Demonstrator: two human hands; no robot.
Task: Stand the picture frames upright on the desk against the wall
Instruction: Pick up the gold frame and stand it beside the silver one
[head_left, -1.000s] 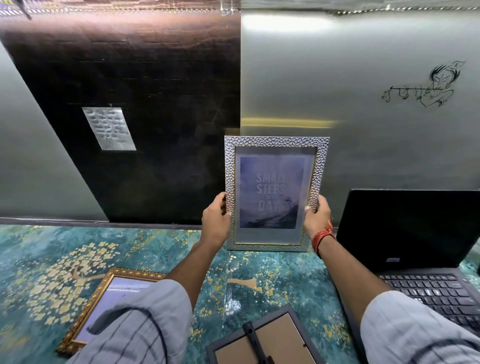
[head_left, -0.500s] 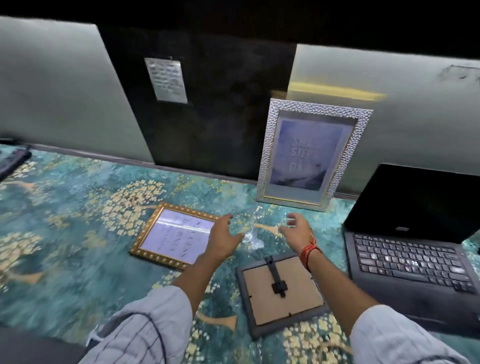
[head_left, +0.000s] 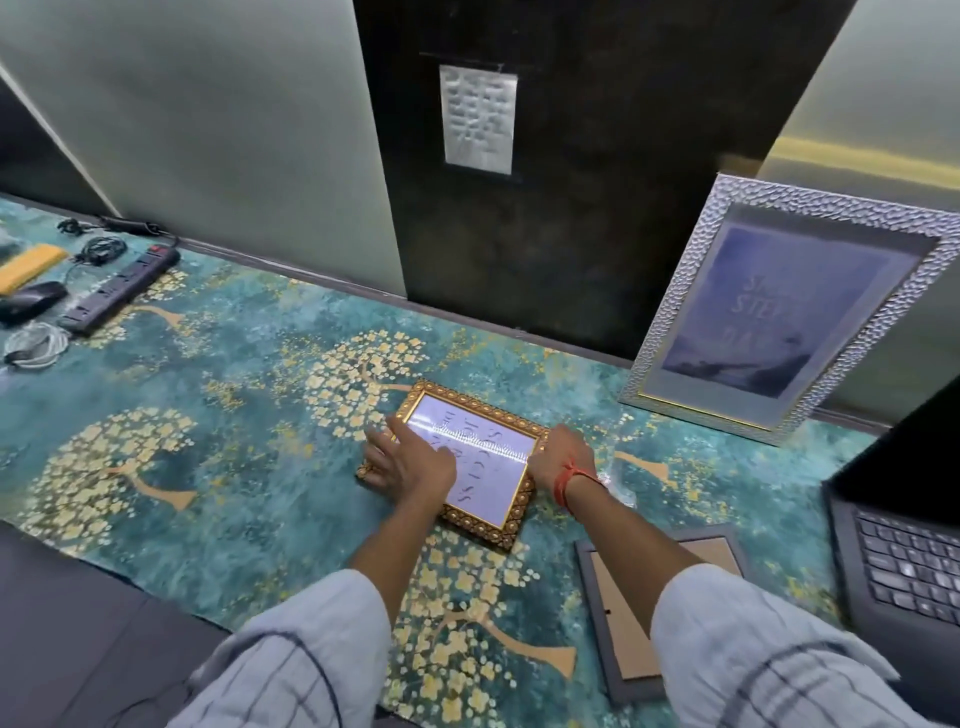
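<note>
Gold frame (head_left: 493, 488) lay flat on desk (head_left: 234, 364) — left hand (head_left: 402, 462) spread upon it, right hand (head_left: 563, 452) curled round its edge.

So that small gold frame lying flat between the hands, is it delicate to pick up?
Probably stiff: the gold frame has a thick moulded border. Its front glares like glass, so likely breakable and slick. Lying flat on the desk, its edges may be hard to get under.

Teal floral-covered desk (head_left: 234, 374), grey wall panels (head_left: 234, 130), dark centre panel (head_left: 571, 234)
</note>
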